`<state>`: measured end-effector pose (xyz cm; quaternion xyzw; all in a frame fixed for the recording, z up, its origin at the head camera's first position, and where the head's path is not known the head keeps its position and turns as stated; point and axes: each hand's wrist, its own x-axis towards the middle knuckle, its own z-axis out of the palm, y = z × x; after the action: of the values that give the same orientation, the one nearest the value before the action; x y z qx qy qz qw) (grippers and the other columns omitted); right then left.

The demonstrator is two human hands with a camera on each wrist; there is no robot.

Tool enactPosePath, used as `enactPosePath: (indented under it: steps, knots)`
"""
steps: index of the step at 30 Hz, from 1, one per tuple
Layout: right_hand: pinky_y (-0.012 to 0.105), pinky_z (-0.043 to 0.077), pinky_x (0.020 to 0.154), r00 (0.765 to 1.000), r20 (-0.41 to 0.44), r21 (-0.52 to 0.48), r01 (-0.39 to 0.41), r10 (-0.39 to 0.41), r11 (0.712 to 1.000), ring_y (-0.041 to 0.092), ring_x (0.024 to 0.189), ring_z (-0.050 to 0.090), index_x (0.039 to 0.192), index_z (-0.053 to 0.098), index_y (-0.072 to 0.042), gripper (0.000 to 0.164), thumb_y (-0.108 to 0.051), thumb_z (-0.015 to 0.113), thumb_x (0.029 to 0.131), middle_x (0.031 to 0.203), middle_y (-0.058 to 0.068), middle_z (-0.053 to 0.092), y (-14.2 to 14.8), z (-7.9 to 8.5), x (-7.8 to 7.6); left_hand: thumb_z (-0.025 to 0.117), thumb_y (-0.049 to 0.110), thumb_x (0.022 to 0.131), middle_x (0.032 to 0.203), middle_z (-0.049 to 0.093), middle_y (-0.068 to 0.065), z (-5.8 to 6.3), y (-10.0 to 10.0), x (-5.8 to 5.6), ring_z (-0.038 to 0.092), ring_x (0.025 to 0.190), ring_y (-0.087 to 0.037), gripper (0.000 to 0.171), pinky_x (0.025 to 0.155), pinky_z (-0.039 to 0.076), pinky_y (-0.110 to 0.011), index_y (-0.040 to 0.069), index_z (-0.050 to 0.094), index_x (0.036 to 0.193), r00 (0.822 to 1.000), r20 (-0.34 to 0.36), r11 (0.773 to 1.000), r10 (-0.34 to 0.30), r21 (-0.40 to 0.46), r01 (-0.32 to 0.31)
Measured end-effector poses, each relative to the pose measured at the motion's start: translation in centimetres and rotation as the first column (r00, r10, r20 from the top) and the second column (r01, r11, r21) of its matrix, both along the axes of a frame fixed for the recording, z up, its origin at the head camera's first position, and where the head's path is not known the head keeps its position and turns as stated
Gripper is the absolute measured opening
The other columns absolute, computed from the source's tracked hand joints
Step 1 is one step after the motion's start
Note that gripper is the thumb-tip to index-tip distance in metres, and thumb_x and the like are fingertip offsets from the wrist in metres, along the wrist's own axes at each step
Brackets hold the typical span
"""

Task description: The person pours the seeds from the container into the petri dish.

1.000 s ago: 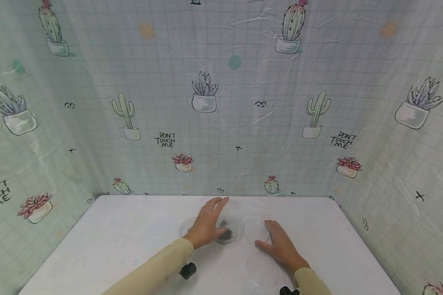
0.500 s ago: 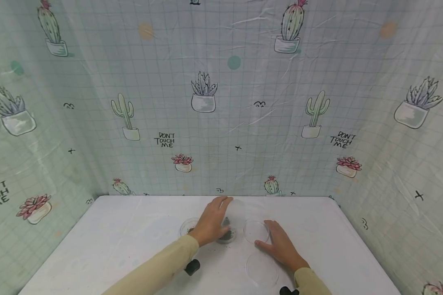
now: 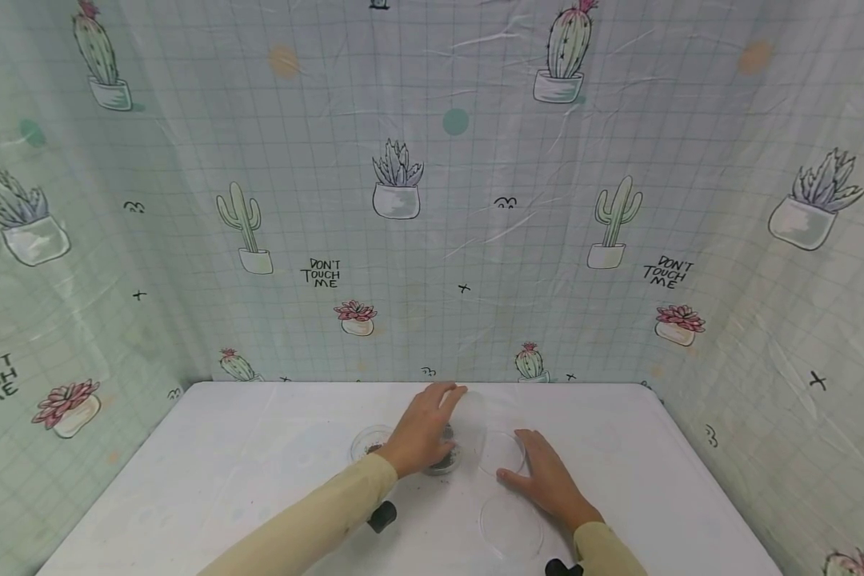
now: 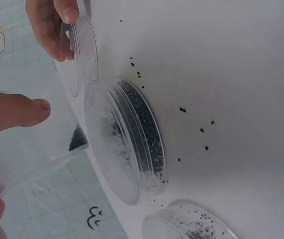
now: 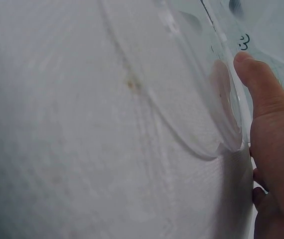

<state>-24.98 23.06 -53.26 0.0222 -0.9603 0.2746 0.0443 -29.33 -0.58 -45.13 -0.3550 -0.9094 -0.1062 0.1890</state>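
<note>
My left hand [image 3: 421,432] holds a clear plastic bag [image 4: 42,144] between thumb and fingers; dark granules [image 4: 77,139] lie in its lower corner. Close below the hand stands a round petri dish [image 4: 132,194] with a bed of dark granules, partly hidden by the hand in the head view. My right hand [image 3: 550,484] grips an upturned-rimmed clear petri dish [image 3: 502,454] at its right side, thumb in front and fingers behind. No granules show inside this dish. The bag's edge overlaps it in the head view.
Left of the left hand sits another clear dish [image 3: 360,442] with some dark granules. A clear round disc [image 3: 511,526] lies in front of the right hand. Loose granules [image 4: 202,130] are scattered on the white table [image 3: 223,464]. Patterned cloth [image 3: 432,240] surrounds the table.
My left hand has shifted to the right with the bag, from beside the granule-filled dish toward the dish at my right hand. The right hand has stayed in place.
</note>
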Motion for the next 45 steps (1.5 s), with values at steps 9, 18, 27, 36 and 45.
enactPosePath:
  steps: [9, 18, 27, 36, 45]
  knots:
    - [0.052, 0.026, 0.111, 1.0, 0.001, -0.009, -0.005, 0.005, 1.0, 0.033, 0.136, 0.027, 0.138, 0.036, -0.011, 0.088, -0.058, 0.066, 0.071, 0.145, 0.013, 0.036, 0.0, 0.0, 0.0, 0.08, 0.032, 0.066, 0.137, 0.038, -0.001, 0.1, 0.8, 0.0, 0.037, 0.129, -0.017, 0.093, 0.11, 0.033, -0.034, 0.02, 0.028, 0.141, 0.999, -0.051, 0.997, -0.005, -0.076, 0.001]
    - [0.053, 0.025, 0.111, 1.0, 0.015, -0.018, 0.002, -0.002, 1.0, 0.033, 0.137, 0.025, 0.139, 0.035, -0.012, 0.088, -0.059, 0.066, 0.071, 0.146, 0.012, 0.034, -0.1, 0.2, 0.0, 0.081, 0.025, 0.065, 0.136, 0.039, -0.002, 0.2, 1.4, -0.2, 0.037, 0.129, -0.018, 0.091, 0.111, 0.032, -0.033, 0.02, 0.031, 0.14, 0.991, -0.121, 0.993, -0.05, -0.111, 0.036]
    - [0.052, 0.025, 0.111, 1.0, 0.005, -0.034, 0.003, -0.002, 0.999, 0.033, 0.137, 0.025, 0.139, 0.036, -0.013, 0.087, -0.058, 0.067, 0.071, 0.146, 0.011, 0.034, 0.0, -0.1, 0.0, 0.079, 0.018, 0.066, 0.135, 0.04, -0.004, 0.3, 1.8, -0.3, 0.038, 0.129, -0.019, 0.087, 0.11, 0.034, -0.033, 0.021, 0.032, 0.139, 0.981, -0.167, 0.983, -0.1, -0.172, 0.071]
    - [0.053, 0.026, 0.11, 1.0, -0.007, -0.027, -0.003, 0.003, 1.0, 0.034, 0.136, 0.027, 0.137, 0.038, -0.012, 0.086, -0.057, 0.067, 0.071, 0.145, 0.013, 0.035, 0.1, -0.2, -0.1, 0.075, 0.019, 0.074, 0.135, 0.042, -0.004, 0.8, 2.3, -0.3, 0.039, 0.129, -0.019, 0.076, 0.11, 0.035, -0.031, 0.021, 0.035, 0.138, 0.96, -0.23, 0.967, -0.161, -0.231, 0.107]
    - [0.053, 0.026, 0.11, 1.0, -0.012, -0.024, 0.001, -0.001, 1.0, 0.034, 0.136, 0.027, 0.138, 0.037, -0.011, 0.086, -0.056, 0.068, 0.071, 0.145, 0.013, 0.035, 0.0, 0.0, 0.0, 0.068, 0.024, 0.081, 0.138, 0.041, -0.002, 0.8, 2.8, -0.3, 0.037, 0.131, -0.019, 0.066, 0.111, 0.033, -0.03, 0.022, 0.035, 0.138, 0.932, -0.289, 0.935, -0.219, -0.336, 0.115]
